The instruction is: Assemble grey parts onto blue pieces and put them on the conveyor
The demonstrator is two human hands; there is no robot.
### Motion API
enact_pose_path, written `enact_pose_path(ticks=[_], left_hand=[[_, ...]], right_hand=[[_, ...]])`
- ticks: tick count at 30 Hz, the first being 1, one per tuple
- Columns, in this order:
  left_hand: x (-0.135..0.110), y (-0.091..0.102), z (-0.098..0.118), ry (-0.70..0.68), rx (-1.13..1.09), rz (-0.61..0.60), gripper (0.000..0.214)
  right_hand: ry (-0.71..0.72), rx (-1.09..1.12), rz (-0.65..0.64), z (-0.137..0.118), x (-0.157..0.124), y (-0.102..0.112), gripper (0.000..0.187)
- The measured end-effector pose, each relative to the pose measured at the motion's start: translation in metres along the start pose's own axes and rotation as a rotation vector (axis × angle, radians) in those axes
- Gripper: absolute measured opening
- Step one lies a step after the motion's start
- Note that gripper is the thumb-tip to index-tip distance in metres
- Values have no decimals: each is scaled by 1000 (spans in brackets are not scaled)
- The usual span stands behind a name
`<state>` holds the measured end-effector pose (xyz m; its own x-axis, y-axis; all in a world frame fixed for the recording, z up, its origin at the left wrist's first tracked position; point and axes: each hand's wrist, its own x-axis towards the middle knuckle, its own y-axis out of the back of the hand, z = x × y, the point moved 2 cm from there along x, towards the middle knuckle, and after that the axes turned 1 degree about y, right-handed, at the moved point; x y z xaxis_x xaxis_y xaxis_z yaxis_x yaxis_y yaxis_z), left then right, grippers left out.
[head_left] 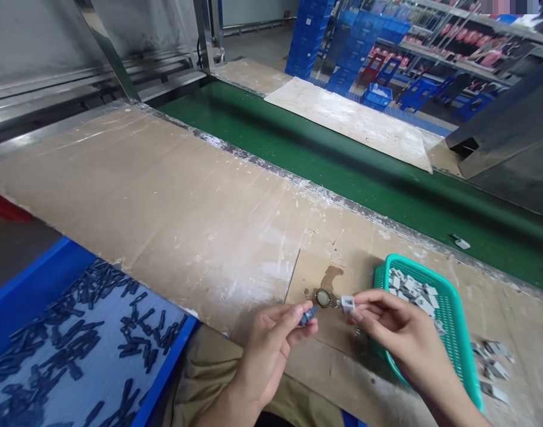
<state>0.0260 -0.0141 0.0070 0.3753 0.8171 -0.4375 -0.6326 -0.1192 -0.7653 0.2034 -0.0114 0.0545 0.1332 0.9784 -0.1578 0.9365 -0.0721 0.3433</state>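
Between the thumb and fingers of my left hand (275, 344) is a small dark blue-grey plastic part (307, 316). My right hand (398, 332) pinches a small white square plastic housing (347, 305), its hollow opening facing up and toward the left hand. The two parts are a short way apart. Just behind them, on a brown board (309, 273), sits a small round dish (323, 298) with a dark ridged rim. Right of it stands a green basket (458, 320) with many white housings (414, 290), partly hidden behind my right hand.
A blue bin (165, 350) at lower left contains many dark parts (76, 332). Several assembled pieces (494, 367) lie right of the basket. Beyond the table edge runs a green conveyor belt (316, 157) bearing another piece (460, 241). Blue crates (309, 41) stand behind.
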Motion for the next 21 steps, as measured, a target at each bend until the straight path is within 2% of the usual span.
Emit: enact_pose_path(ticks=[1,4,7,12,15,19,21], left_hand=[[2,-3,-1,-13,-3,3,21],[7,-9,-6,-34,0,15,40],[9,-12,-11,-51,17,16,44],[7,-16,-15,-110,47,26,40],[6,-19,-14,-173,102,34,30],[7,-21,-13,-393,330,75,12],[10,-21,-11,-486,450,62,10]], right_hand=[[1,19,10,-4,-3,-1,18],[44,-9,25,-13,-10,-5,21],[111,-93,54,-20,-16,-8,17],[150,-137,29,-23,-20,-12,17],[181,-177,12,-24,-19,-15,18],[240,-254,-3,-26,-20,-21,18],[241,-285,-8,-25,-19,-21,17]])
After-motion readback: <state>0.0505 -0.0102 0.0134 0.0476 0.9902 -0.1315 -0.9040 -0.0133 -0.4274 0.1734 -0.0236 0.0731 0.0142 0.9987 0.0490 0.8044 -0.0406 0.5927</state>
